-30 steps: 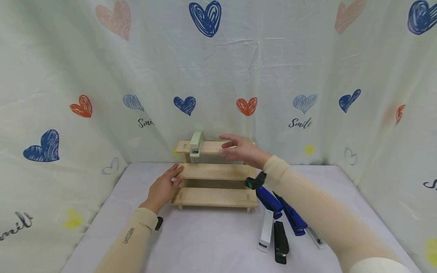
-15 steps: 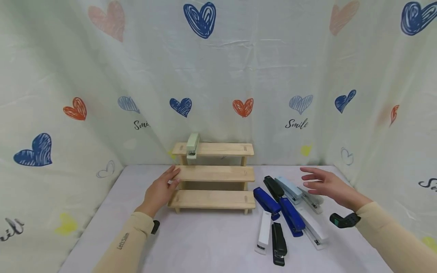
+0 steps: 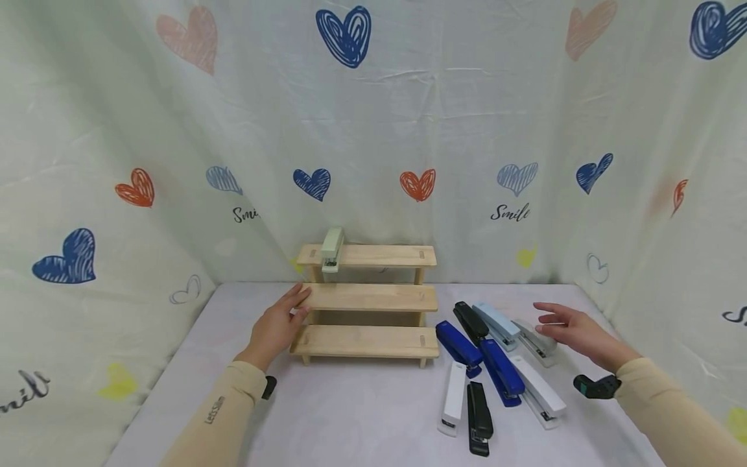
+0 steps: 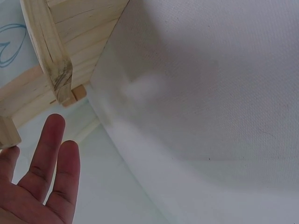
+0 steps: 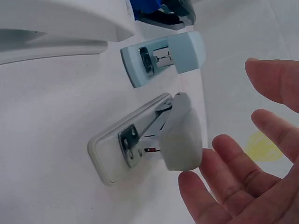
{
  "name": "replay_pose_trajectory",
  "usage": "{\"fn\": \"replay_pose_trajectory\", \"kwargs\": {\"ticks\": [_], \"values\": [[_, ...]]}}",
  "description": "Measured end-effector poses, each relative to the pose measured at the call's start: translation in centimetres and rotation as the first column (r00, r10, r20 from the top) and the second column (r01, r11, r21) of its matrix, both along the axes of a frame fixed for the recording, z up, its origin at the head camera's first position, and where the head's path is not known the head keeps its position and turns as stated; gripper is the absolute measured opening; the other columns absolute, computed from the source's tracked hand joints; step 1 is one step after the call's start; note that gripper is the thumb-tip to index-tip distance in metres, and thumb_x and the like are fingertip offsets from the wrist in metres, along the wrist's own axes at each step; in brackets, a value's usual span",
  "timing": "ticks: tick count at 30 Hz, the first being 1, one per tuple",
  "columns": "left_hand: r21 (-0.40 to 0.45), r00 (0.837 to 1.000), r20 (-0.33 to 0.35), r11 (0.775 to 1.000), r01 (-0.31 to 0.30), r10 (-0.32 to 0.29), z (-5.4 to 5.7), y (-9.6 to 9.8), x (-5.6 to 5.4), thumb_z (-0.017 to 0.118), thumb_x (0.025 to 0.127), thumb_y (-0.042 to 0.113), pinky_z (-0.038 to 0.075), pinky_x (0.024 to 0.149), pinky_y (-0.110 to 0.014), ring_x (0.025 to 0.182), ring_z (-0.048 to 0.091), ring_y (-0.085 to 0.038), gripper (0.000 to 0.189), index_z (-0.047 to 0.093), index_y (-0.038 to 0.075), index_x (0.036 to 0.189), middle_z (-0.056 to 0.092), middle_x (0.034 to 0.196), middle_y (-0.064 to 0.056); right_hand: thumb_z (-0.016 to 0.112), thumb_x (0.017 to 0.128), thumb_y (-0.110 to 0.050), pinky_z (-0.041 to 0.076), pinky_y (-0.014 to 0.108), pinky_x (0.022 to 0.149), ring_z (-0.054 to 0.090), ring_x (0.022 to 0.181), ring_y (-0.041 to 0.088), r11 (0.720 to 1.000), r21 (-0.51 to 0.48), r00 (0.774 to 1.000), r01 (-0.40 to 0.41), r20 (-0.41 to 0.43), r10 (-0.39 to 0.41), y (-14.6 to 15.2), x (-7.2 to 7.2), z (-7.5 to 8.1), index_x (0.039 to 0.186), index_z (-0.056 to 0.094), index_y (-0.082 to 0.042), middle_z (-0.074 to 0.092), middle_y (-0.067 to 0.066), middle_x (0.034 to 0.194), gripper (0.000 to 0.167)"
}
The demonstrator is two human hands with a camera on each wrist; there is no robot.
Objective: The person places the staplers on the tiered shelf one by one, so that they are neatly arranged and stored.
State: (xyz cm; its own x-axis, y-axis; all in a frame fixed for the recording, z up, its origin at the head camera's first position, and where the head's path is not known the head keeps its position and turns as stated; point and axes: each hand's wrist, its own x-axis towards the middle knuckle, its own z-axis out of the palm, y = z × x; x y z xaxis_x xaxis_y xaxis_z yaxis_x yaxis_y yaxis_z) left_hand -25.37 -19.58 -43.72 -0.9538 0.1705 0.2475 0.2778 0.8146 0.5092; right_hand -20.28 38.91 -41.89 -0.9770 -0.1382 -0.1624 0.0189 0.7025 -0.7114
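Note:
My left hand rests at the left end of the middle step of a three-step wooden stand; its fingers look extended in the left wrist view. A pale green stapler stands on the top step, near its left end. Over on the right, my right hand hovers with spread fingers beside an off-white stapler. In the right wrist view the fingertips are right at that stapler's rounded end, with nothing gripped. A light blue stapler lies alongside it.
More staplers lie right of the stand: two blue ones, two black ones, and two white ones. A white curtain with printed hearts hangs behind the white-covered table.
My right hand has moved from the top step rightward and down to the off-white stapler. The left hand stays at the stand, and the pale green stapler stays on top.

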Motion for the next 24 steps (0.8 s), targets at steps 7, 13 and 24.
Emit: {"fn": "replay_pose_trajectory", "kwargs": {"ticks": [7,13,24], "values": [[0.001,1.000,0.005,1.000,-0.003,0.003,0.2,-0.1,0.1,0.056,0.104,0.030,0.055,0.072,-0.047,0.097,0.068,-0.028,0.047,0.052,0.012,0.147,0.038,0.157,-0.008,0.060,0.101,-0.027,0.050,0.057,0.093,0.043,0.126,0.055,0.995,-0.103,0.990,0.008,0.143,0.007,0.5,-0.2,-1.2,0.153,0.030,0.003,0.033,0.041,0.145,0.068],[0.004,1.000,0.017,1.000,-0.005,0.005,0.4,-0.1,0.1,0.056,0.104,0.030,0.055,0.072,-0.048,0.098,0.068,-0.029,0.048,0.051,0.013,0.148,0.037,0.157,-0.009,0.060,0.100,-0.017,0.051,0.055,0.093,0.038,0.129,0.056,0.990,-0.140,0.979,0.016,0.203,0.013,0.3,-0.1,-1.4,0.151,0.036,0.003,0.025,0.041,0.149,0.060],[0.007,0.999,0.037,1.000,-0.007,0.007,0.4,0.2,0.3,0.056,0.104,0.030,0.055,0.070,-0.045,0.099,0.067,-0.029,0.048,0.049,0.013,0.149,0.035,0.159,-0.007,0.050,0.103,-0.009,0.050,0.054,0.095,0.036,0.131,0.055,0.977,-0.212,0.968,-0.023,0.238,0.074,1.0,-0.5,-1.7,0.147,0.042,0.004,0.023,0.037,0.153,0.047]]}}
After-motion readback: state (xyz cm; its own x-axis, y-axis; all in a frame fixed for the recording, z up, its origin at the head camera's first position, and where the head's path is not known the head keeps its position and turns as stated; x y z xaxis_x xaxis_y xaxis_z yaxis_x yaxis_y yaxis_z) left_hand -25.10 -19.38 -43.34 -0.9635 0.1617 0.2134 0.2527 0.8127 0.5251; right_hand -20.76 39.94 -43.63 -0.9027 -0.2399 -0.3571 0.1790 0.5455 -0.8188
